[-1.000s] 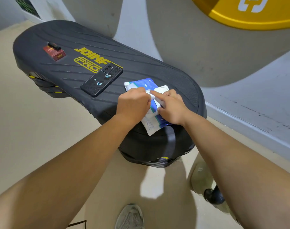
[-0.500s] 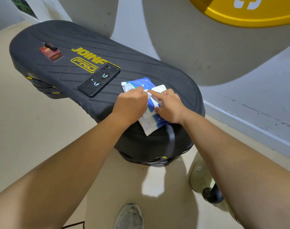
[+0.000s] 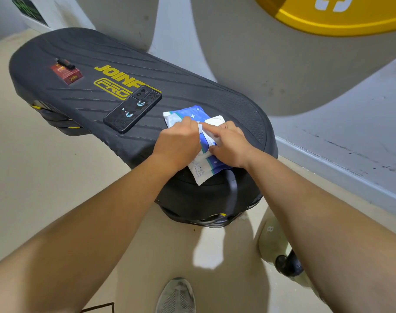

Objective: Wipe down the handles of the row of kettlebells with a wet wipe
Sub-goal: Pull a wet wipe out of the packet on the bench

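Left hand (image 3: 179,141) pinching wipe (image 3: 200,128) (right hand (image 3: 231,143) steadying pack (image 3: 209,164))

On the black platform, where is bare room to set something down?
Bare patches on the platform: between the red box and the phone, and the rounded end beyond the wipes pack. Crowded where both hands work.

Single head view, worn high, looking forward and steeply down along both forearms. Close on black worktop (image 3: 84,86) filling upper left to centre; floor (image 3: 34,177) and one shoe (image 3: 176,294) at bottom edge, wall (image 3: 328,132) at right. Wide-angle bending at edges. No second view.
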Action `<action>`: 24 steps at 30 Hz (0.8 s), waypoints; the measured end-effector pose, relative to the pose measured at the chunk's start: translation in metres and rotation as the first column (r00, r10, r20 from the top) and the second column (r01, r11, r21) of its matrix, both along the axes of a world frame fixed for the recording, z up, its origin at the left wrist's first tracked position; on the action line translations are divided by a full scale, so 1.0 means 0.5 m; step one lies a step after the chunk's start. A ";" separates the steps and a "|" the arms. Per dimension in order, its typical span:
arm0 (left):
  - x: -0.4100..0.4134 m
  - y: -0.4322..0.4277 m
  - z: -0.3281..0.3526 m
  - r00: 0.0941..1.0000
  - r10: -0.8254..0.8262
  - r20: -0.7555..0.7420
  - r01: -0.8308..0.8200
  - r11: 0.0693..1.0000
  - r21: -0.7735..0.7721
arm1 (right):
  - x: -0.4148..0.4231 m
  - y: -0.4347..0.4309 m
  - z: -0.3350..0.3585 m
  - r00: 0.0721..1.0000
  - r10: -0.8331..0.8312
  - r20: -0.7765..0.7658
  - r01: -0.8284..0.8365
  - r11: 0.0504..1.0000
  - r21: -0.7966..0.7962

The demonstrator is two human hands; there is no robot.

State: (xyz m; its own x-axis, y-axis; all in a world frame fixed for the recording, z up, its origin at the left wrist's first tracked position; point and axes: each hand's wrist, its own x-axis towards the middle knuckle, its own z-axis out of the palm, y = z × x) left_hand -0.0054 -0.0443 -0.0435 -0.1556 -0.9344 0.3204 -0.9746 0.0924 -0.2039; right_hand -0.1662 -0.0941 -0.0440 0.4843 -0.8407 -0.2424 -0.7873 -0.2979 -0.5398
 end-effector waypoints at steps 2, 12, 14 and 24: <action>0.001 0.005 0.002 0.994 0.007 -0.107 -0.006 1.000 0.015 | -0.001 0.002 0.003 1.000 0.001 0.000 -0.001 1.000 -0.003; 0.018 -0.006 0.101 0.695 0.381 -0.609 -0.015 0.855 0.518 | -0.002 0.013 0.025 1.000 -0.013 -0.023 0.013 1.000 -0.003; 0.034 0.002 0.099 0.499 0.434 -0.750 0.046 0.851 0.523 | -0.002 0.013 0.026 1.000 -0.010 -0.030 0.010 1.000 -0.004; 0.055 0.015 0.073 0.478 0.313 -0.820 0.031 0.927 0.373 | -0.001 0.008 0.021 0.998 -0.001 -0.058 0.001 1.000 -0.010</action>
